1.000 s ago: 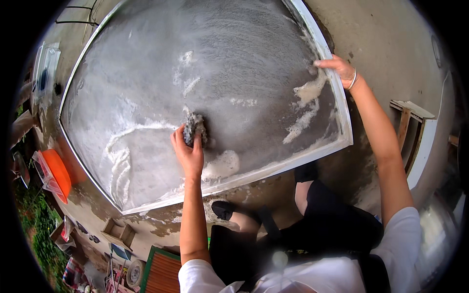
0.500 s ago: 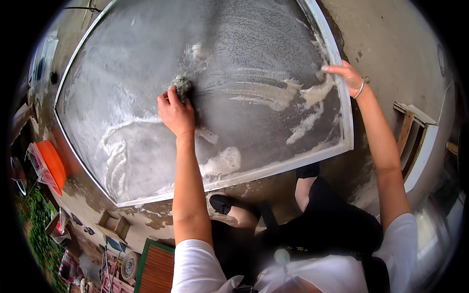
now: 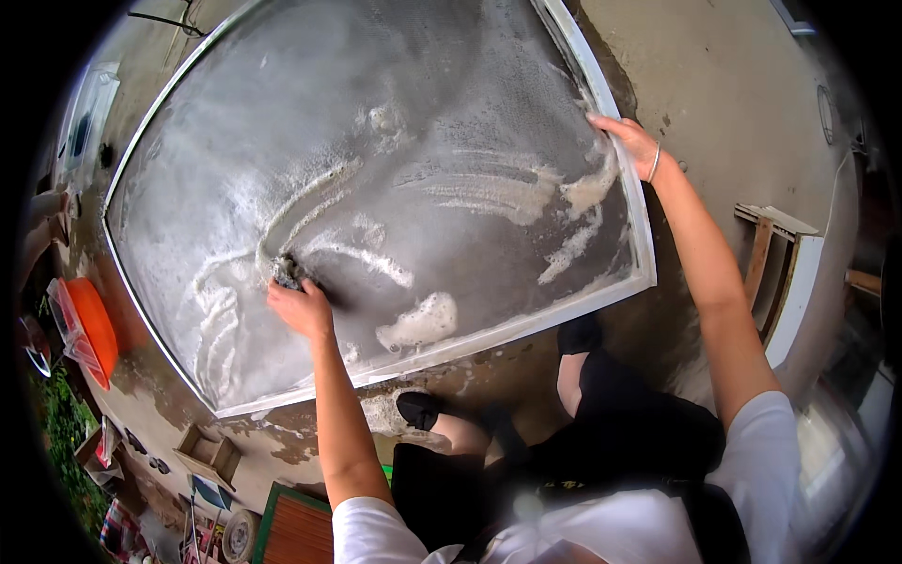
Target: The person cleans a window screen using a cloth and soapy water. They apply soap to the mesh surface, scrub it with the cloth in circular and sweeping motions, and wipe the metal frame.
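A large grey screen panel with a white frame lies in front of me, streaked with white suds. My left hand is closed round a small grey scouring pad, pressed on the panel left of its middle. A curved foam trail runs from the pad up and to the right. At the panel's right side my right hand grips the frame, thumb on top and the other fingers mostly hidden behind its outer edge. A thick foam patch sits near the panel's lower edge.
My feet, in black shoes, stand close to the panel's near edge on wet ground. An orange basin stands at left, above a small wooden box. A wood-and-white stand is at right. Lower left are a wheel and clutter.
My left hand has swept the scouring pad down and to the left, leaving a new curved foam trail. My right hand keeps its hold on the frame; the whole view has shifted slightly.
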A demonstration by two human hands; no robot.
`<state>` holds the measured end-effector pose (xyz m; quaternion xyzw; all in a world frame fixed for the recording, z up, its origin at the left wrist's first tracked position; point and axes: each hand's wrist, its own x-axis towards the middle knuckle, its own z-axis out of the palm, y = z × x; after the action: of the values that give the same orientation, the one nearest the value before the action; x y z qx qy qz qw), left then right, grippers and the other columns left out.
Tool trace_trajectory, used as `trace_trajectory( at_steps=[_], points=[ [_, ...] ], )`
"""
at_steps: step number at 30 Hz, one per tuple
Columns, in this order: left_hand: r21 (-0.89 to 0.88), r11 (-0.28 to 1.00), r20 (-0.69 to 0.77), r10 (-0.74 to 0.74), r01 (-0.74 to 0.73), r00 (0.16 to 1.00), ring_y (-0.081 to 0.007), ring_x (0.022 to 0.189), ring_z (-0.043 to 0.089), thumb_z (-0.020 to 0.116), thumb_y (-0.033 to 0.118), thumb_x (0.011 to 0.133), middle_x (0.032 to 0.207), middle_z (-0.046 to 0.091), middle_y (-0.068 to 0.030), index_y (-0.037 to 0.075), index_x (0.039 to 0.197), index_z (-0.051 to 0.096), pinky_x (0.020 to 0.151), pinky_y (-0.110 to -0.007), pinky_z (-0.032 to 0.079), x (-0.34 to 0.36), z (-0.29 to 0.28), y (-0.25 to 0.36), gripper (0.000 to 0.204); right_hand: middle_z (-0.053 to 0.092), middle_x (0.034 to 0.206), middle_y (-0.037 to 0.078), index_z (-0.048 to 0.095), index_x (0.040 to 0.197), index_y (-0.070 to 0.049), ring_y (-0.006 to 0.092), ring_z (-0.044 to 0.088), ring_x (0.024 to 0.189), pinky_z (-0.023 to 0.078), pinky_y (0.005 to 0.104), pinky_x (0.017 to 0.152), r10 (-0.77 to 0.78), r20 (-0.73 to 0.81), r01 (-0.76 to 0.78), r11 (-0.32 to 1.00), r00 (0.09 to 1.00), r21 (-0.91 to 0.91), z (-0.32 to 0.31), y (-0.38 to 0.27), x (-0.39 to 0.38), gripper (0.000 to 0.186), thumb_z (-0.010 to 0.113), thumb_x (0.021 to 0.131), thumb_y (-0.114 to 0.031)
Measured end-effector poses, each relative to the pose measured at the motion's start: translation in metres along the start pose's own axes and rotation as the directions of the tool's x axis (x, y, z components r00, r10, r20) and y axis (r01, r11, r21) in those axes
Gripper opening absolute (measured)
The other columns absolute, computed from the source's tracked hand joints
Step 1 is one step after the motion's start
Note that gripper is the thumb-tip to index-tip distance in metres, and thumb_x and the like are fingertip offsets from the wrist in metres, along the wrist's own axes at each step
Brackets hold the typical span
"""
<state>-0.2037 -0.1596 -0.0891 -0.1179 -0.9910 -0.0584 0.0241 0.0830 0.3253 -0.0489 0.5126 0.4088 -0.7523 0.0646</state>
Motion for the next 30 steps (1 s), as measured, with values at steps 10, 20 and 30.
trace_trajectory(
  at_steps=[10, 20, 30],
  points=[
    [-0.056, 0.997, 0.021, -0.048, 0.049, 0.999, -0.0397, 0.103, 0.049, 0.062, 0.015, 0.080, 0.113, 0.046, -0.0220, -0.002, 0.126, 0.037, 0.086, -0.046, 0.042, -0.002, -0.013, 0.010, 0.055, 0.062, 0.094, 0.004, 0.058, 0.106, -0.002, 0.0163, 0.057, 0.083, 0.046, 0.0304, 0.077, -0.356, -0.362, 0.170, 0.874, 0.862, -0.454, 0.015, 0.018, 0.020, 0.038, 0.072, 0.072, -0.012],
    [0.047, 0.999, -0.040, -0.005, 0.007, 0.999, -0.0369, 0.099, 0.051, 0.064, 0.015, 0.078, 0.108, 0.047, -0.0187, -0.001, 0.125, 0.038, 0.081, -0.044, 0.043, -0.008, -0.012, 0.014, 0.056, 0.067, 0.090, 0.011, 0.063, 0.099, 0.000, 0.0209, 0.062, 0.080, 0.048, 0.0336, 0.075, -0.467, -0.403, 0.195, 0.808, 0.787, -0.556, 0.000, 0.036, 0.041, 0.040, 0.075, 0.069, -0.025],
    [0.067, 0.998, -0.005, -0.023, 0.024, 1.000, -0.0366, 0.101, 0.051, 0.063, 0.019, 0.080, 0.109, 0.048, -0.0193, 0.000, 0.124, 0.039, 0.082, -0.044, 0.043, -0.005, -0.016, 0.010, 0.054, 0.066, 0.093, 0.010, 0.062, 0.101, 0.000, 0.0196, 0.061, 0.082, 0.047, 0.0330, 0.076, -0.453, -0.385, 0.242, 0.841, 0.804, -0.483, 0.012, 0.029, 0.030, 0.040, 0.073, 0.072, -0.025]
  ],
)
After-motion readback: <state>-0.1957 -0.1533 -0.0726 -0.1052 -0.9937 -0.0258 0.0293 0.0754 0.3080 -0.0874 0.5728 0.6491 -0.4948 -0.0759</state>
